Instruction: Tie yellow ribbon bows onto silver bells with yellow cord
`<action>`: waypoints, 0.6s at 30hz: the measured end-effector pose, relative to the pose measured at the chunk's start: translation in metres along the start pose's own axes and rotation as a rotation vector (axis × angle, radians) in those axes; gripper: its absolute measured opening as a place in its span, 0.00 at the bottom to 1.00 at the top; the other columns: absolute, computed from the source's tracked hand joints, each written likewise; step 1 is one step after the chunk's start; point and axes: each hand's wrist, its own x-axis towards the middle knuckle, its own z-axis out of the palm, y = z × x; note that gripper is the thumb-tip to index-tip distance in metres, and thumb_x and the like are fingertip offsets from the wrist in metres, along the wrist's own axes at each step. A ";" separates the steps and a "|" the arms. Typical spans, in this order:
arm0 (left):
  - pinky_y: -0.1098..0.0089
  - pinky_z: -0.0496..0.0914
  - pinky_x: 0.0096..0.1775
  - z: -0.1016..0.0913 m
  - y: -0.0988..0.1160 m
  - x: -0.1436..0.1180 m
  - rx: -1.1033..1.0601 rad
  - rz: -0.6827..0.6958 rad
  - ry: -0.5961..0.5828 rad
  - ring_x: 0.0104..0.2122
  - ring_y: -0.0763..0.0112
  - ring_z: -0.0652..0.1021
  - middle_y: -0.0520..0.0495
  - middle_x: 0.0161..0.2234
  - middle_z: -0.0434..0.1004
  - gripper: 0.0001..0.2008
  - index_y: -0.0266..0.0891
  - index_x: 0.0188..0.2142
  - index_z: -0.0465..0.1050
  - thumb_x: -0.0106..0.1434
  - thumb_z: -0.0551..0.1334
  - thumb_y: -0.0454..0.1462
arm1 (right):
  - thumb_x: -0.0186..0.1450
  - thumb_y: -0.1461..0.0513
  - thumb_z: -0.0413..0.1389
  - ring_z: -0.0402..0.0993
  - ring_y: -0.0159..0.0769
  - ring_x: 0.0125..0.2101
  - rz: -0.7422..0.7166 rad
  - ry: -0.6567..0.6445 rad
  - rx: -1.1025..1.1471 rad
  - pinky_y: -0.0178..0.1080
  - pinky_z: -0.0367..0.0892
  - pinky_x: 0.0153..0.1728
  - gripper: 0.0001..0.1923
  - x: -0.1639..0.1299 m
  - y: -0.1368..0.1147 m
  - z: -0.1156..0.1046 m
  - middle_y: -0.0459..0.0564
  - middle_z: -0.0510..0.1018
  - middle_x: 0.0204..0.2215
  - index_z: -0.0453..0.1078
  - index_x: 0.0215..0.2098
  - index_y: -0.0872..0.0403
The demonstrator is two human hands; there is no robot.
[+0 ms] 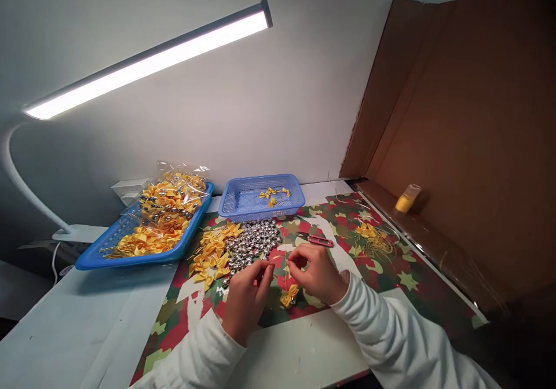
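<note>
In the head view, two bare hands are working close together, without touching, above a camouflage-patterned sheet (408, 282). The left hand (247, 302) is bringing thumb and index finger tip to tip; whether anything is lying between them is too fine to tell. The right hand (319, 273) is pinching as well, apparently on a thin yellow thread (285, 273), which seems to be leading down to a single yellow bow (289, 296). That bow is lying just below the fingertips, a silvery bit showing at its edge, probably set there so both hands can be reaching its thread at once.

Just beyond the left hand, loose yellow bows (211, 256) and a heap of silver balls (254, 244) are resting side by side, presumably for easy picking. Red-handled snips (320, 239) are lying beyond the right hand, likely for quick reach, while a tangle of yellow strands (372, 243) is sitting farther right.

Behind, a shallow blue basket (263, 210) is holding a few bows, well apart from the loose pile, perhaps to prevent mixing. At left, a larger blue tray (193, 230) is carrying a bulk of bows, partly under clear plastic. Overhead, a bar lamp (152, 62) is shining, seemingly angled to help with such fine handling.
</note>
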 end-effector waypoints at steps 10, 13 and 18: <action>0.72 0.73 0.27 0.001 0.006 0.000 -0.414 -0.214 0.038 0.23 0.69 0.78 0.49 0.24 0.81 0.08 0.39 0.31 0.78 0.58 0.63 0.41 | 0.47 0.65 0.63 0.76 0.35 0.24 0.454 0.120 0.782 0.36 0.71 0.28 0.07 0.000 -0.012 0.009 0.44 0.77 0.19 0.68 0.21 0.54; 0.72 0.74 0.29 0.003 0.004 -0.003 -0.398 -0.157 0.082 0.25 0.69 0.79 0.49 0.26 0.81 0.06 0.39 0.31 0.78 0.57 0.64 0.39 | 0.47 0.64 0.65 0.74 0.32 0.23 0.495 0.135 0.844 0.34 0.70 0.27 0.07 -0.001 -0.012 0.011 0.44 0.77 0.19 0.70 0.21 0.55; 0.71 0.75 0.32 0.007 -0.002 -0.007 -0.412 -0.105 0.125 0.29 0.68 0.80 0.48 0.28 0.82 0.05 0.39 0.31 0.78 0.57 0.65 0.37 | 0.48 0.61 0.66 0.73 0.31 0.24 0.517 0.156 0.901 0.33 0.69 0.26 0.08 -0.004 -0.008 0.017 0.45 0.78 0.22 0.72 0.23 0.56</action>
